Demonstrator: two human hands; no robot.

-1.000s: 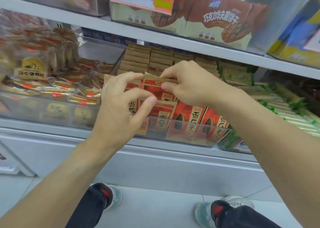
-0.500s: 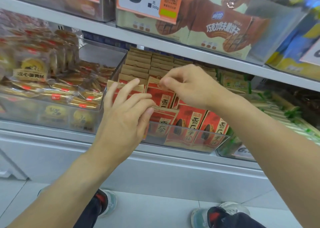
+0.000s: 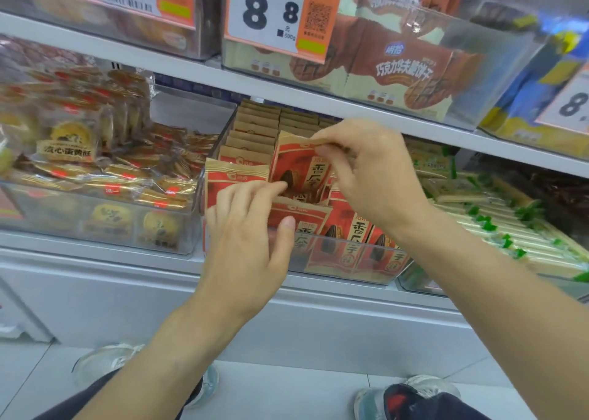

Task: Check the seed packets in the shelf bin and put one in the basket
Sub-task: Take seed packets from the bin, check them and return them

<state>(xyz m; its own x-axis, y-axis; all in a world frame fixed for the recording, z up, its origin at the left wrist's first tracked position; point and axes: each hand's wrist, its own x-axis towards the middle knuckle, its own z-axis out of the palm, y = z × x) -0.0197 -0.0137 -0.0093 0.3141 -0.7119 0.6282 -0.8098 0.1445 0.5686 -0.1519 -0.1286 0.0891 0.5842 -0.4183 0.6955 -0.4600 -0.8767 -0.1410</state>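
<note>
A clear plastic shelf bin [image 3: 347, 273] holds rows of red and tan sunflower seed packets [image 3: 251, 132]. My right hand [image 3: 369, 171] pinches the tan top edge of one seed packet [image 3: 299, 167] and has it raised partly out of the row. My left hand [image 3: 245, 228] reaches into the bin just below, fingertips touching the packets beside the raised one, thumb against a front packet [image 3: 302, 218]. No basket is in view.
A bin of wrapped pastries [image 3: 95, 177] stands to the left, green-trimmed bars [image 3: 497, 215] to the right. The upper shelf [image 3: 287, 91] overhangs closely, carrying wafer packs [image 3: 398, 65] and a price tag [image 3: 280, 14]. My shoes [image 3: 414, 397] are on the floor below.
My right hand has lifted one seed packet up out of the row. My left hand's fingers have slid in beneath it. The view moved closer and slightly upward.
</note>
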